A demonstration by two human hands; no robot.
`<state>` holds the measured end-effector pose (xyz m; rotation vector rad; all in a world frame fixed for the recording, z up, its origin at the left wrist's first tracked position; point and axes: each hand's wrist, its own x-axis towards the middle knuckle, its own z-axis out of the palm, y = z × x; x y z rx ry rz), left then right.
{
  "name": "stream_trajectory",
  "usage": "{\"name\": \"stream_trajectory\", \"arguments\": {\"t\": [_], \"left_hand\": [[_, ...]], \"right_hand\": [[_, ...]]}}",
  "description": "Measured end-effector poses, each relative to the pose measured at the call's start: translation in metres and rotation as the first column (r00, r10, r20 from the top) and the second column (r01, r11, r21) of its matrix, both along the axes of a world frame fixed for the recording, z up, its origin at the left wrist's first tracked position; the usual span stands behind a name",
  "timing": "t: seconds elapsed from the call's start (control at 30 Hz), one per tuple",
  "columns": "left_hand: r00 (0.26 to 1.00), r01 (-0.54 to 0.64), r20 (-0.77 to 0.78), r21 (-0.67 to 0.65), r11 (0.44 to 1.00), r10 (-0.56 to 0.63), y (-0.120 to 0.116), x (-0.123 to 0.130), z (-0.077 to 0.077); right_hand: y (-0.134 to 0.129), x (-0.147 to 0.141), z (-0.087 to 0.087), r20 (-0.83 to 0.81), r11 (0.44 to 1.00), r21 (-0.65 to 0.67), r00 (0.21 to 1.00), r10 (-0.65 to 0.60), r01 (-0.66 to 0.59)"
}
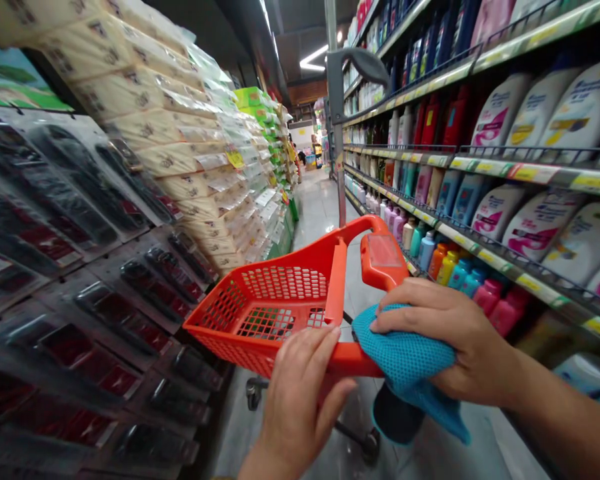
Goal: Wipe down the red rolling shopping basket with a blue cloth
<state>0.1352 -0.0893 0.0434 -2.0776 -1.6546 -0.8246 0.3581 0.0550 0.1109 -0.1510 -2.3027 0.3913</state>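
A red plastic shopping cart (pixel 260 277) with a perforated basket stands in front of me, its handle frame towards my right side. My left hand (pixel 303 393) rests on the cart's near rim, fingers laid over the edge and thumb apart. In my right hand (pixel 445 333) is a blue textured cloth (pixel 410 347), pressed against the cart's red frame near the handle corner. One end of the cloth hangs down below my hand. Through the basket's grid the floor shows.
Shelves of shampoo bottles (pixel 545 223) line the right side. Packaged combs or brushes (pixel 105 307) hang close on the left, beside tall stacks of wrapped tissue packs (pixel 180 147). A grey metal pole with a handle (pixel 337 120) rises beyond the cart. A tiled aisle (pixel 313 200) runs ahead.
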Motion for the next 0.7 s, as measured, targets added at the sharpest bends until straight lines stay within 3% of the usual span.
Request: {"name": "stream_trajectory", "arguments": {"t": [0.13,0.27,0.37,0.47,0.57,0.7], "left_hand": [[0.998,-0.011,0.069,0.065,0.998,0.007,-0.008,0.001,-0.001],[0.981,0.002,0.193,0.119,0.993,-0.025,-0.015,-0.006,-0.003],[0.955,-0.005,0.294,0.168,0.986,-0.046,-0.021,-0.007,-0.003],[0.922,-0.041,0.386,0.192,0.981,-0.036,-0.029,-0.006,-0.001],[0.875,-0.092,0.484,0.177,0.980,-0.005,-0.040,-0.006,0.005],[0.809,-0.146,0.587,0.130,0.981,0.043,-0.054,-0.008,0.021]], "right_hand": [[0.036,-0.004,-0.007,-0.048,0.986,0.038,0.986,-0.160,0.162],[0.096,-0.013,-0.004,-0.033,0.954,-0.029,0.954,-0.299,0.299],[0.124,-0.017,-0.002,0.015,0.924,-0.091,0.928,-0.371,0.371],[0.129,-0.015,-0.002,0.049,0.907,-0.097,0.912,-0.407,0.410],[0.116,-0.012,0.000,0.084,0.917,-0.025,0.915,-0.394,0.397],[0.099,-0.010,0.006,0.190,0.955,0.064,0.936,-0.296,0.289]]}}
